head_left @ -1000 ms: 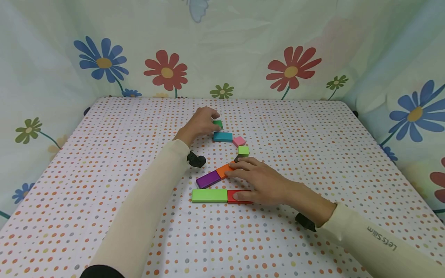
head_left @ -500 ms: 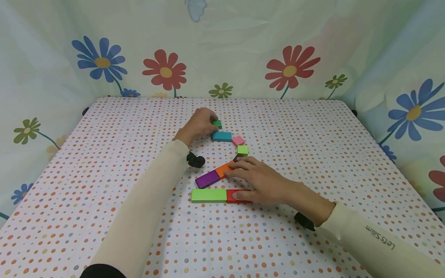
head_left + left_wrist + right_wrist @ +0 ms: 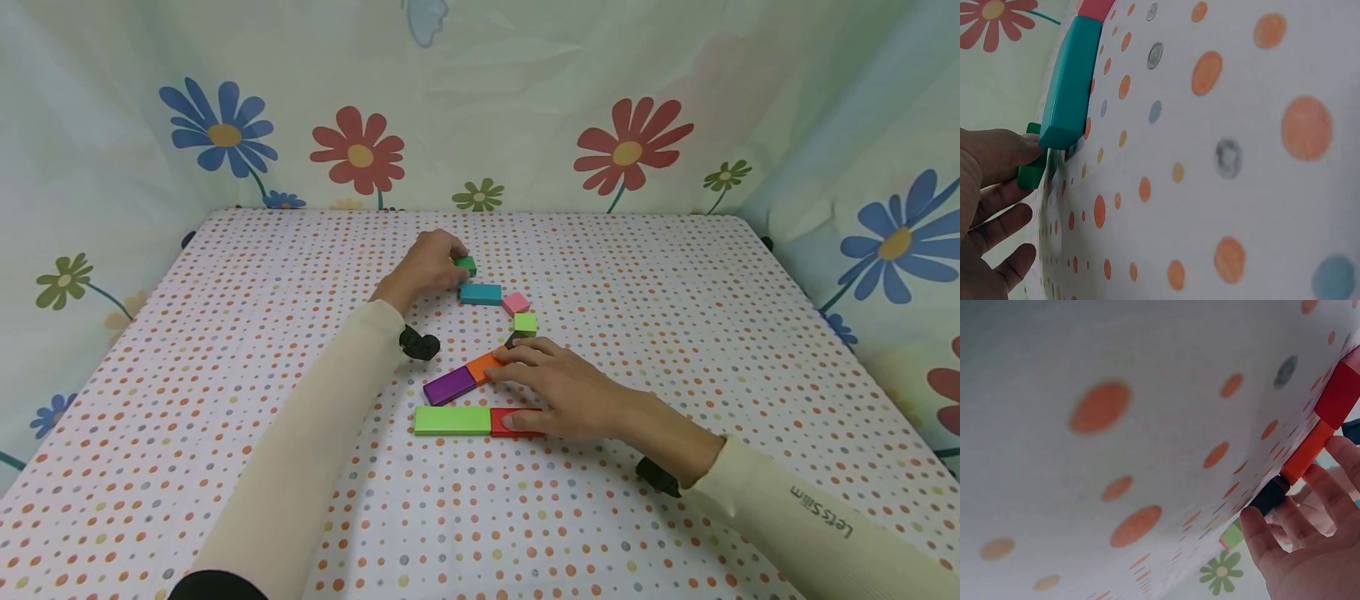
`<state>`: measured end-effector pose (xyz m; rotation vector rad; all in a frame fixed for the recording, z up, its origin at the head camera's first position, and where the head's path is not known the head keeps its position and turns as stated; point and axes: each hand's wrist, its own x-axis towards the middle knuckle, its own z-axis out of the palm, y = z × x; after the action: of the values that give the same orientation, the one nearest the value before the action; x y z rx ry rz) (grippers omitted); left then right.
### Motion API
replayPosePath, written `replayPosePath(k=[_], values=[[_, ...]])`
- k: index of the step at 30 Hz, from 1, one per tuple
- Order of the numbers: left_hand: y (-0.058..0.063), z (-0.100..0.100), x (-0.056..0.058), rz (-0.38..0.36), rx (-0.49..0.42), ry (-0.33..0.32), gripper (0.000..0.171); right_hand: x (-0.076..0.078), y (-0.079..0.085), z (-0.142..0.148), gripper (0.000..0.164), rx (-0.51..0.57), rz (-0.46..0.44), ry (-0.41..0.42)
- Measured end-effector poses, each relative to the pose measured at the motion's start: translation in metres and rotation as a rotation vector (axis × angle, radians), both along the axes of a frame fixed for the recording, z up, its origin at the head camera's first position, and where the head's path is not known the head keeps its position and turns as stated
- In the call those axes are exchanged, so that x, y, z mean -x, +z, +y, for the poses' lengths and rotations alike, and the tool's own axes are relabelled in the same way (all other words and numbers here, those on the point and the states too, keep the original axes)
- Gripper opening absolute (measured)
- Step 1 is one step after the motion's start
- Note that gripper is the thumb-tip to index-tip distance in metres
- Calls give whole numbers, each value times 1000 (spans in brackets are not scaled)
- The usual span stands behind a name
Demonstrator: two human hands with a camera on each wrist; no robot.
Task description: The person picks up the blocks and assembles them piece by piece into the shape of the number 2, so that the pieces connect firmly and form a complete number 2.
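Note:
My left hand [image 3: 426, 265] pinches a small green block [image 3: 467, 265] between thumb and fingers, just beyond a teal block [image 3: 481, 294]. In the left wrist view the green block [image 3: 1034, 172] partly hides behind the thumb. My right hand [image 3: 566, 392] lies over the nearer blocks with its fingers fairly straight. Its thumb is on the red block [image 3: 517, 431], and its fingertips touch the orange block [image 3: 483, 367] and the black block [image 3: 1270, 495]. A purple block [image 3: 449, 387] adjoins the orange one, and a long lime block [image 3: 452, 422] lies end to end with the red.
A pink block [image 3: 515, 303] and a small lime cube [image 3: 525, 324] curve between the teal and black blocks. The table [image 3: 360, 517] wears a dotted cloth. A flowered curtain [image 3: 480, 100] hangs along its back and sides.
My left hand has shifted slightly left with the green block, relative to the teal block. The right hand and the other blocks have stayed put.

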<state>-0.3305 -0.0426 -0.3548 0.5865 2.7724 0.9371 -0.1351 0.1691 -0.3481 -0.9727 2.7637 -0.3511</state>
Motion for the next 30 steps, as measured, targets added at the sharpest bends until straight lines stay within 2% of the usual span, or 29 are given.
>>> replayPosePath(k=[9, 22, 30], values=[[1, -11, 2, 20, -7, -10, 40, 1, 0, 0, 60, -8, -6, 2], [-3, -19, -3, 3, 3, 31, 38, 1, 2, -1, 60, -14, -19, -13], [-4, -24, -5, 28, -23, 18, 35, 2, 1, 0, 59, 0, -10, -6]])
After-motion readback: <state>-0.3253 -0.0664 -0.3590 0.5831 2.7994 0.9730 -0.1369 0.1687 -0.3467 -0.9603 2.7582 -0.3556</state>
